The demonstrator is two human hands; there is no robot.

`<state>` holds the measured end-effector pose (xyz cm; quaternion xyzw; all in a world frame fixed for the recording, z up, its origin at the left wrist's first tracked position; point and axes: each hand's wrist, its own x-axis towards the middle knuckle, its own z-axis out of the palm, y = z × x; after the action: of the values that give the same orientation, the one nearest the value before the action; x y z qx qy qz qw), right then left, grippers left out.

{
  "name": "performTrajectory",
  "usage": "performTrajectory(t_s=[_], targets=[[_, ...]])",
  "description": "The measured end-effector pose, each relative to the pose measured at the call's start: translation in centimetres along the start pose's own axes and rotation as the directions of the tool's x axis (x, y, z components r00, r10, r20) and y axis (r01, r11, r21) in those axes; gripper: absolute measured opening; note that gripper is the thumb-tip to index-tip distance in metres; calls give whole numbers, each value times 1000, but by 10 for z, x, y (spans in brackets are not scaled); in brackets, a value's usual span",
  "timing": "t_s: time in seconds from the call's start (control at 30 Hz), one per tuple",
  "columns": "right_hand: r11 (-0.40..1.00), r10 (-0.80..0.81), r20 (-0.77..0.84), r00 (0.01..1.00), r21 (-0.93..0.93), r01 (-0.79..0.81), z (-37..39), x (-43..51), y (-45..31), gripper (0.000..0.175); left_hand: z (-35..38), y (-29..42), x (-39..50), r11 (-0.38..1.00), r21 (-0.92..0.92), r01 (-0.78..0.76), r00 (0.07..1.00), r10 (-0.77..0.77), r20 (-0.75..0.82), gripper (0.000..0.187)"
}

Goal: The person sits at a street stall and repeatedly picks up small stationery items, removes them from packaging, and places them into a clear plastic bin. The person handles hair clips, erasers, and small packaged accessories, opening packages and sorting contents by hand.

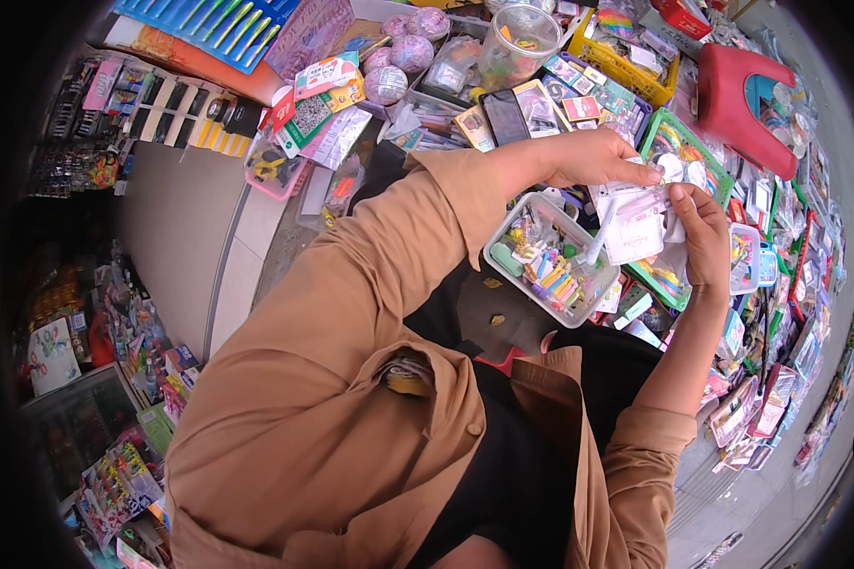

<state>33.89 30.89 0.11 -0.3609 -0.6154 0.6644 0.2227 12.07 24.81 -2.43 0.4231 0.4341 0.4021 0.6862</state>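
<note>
My left hand (594, 158) reaches across from the left, its thumb and fingers pinching the top edge of a small clear plastic packet. Facing it, my right hand (701, 220) grips the packet's upper right side between thumb and fingers. The two hands are close together. Inside or against the packet is a white and pink card (635, 238) with writing, hanging below the fingers; whether it is inside cannot be told. A pale, thin stick-like item (601, 233) lies along its left side. Just below is a clear plastic box (571, 316) of small colourful items.
Green baskets (665, 290), a yellow basket (630, 84) and a clear round tub (519, 60) hold small goods around the hands. A dark phone-like object (504, 117) lies beyond my left forearm. A red plastic stool (729, 107) stands at upper right. Packaged goods crowd the right side.
</note>
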Motion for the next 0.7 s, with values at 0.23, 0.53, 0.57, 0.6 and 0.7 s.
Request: performTrajectory(t_s=[0.23,0.53,0.57,0.6,0.7], targets=[[992,44,-160,986,127,-24,10,9,11,30,-2,-2,4,999,-6,-54,995,54,-78,37],[987,62,-156,986,157,-38,17,13,13,32,-4,-11,10,995,-42,-86,989,80,-126,37],[993,51,-184,982,115,-30,19,12,12,33,-4,-11,9,995,-27,-92,980,86,-180,38],[996,73,-248,966,73,-56,19,11,9,34,-5,-9,8,993,-26,-113,969,104,-223,39],[971,-197,-442,875,-212,111,18,8,2,38,-10,1,8,966,-137,-219,933,166,-320,39]])
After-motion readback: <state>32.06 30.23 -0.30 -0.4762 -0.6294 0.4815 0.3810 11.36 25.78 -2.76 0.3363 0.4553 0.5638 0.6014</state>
